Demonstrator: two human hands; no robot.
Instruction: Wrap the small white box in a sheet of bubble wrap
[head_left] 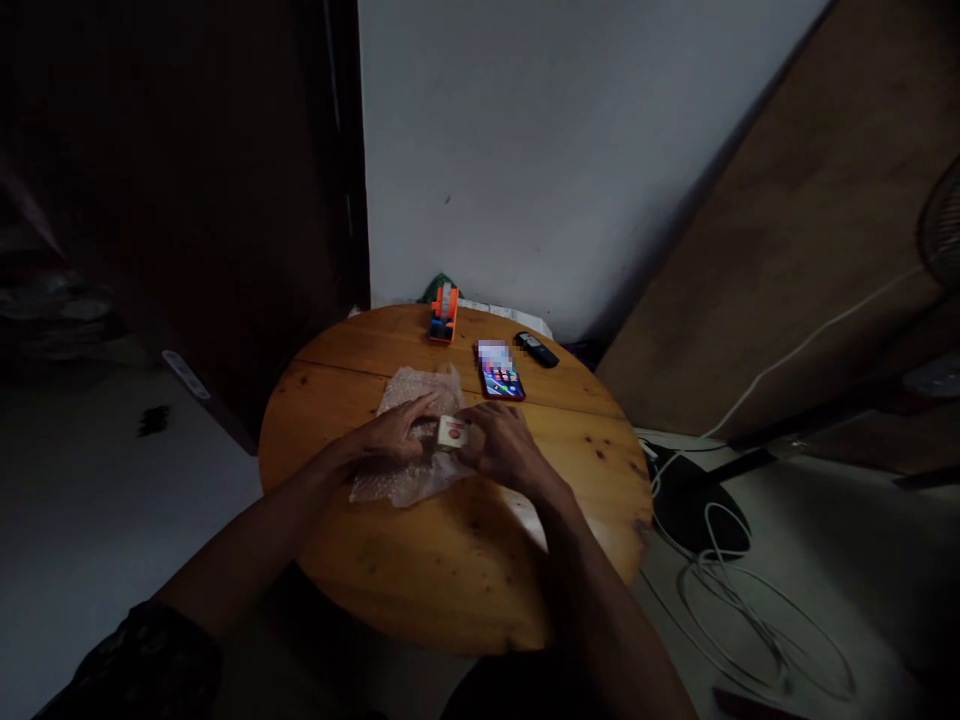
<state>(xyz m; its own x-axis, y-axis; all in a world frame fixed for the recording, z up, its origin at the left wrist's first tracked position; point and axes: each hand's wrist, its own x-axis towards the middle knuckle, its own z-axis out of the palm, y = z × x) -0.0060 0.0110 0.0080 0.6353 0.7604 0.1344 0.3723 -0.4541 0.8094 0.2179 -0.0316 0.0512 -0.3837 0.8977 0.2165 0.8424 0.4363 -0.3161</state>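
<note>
A sheet of bubble wrap [409, 470] lies on the round wooden table [457, 570]. A small white box with a red mark [452, 432] stands on the wrap. My left hand [394, 432] rests on the wrap with its fingers curled against the box's left side. My right hand [504, 448] grips the box from the right, fingers closed round it.
A smartphone [499, 376] with a lit screen, a dark remote [535, 349] and an orange tape dispenser [444, 316] lie at the table's far side. White cables [739, 600] coil on the floor to the right. A dark door stands at the left.
</note>
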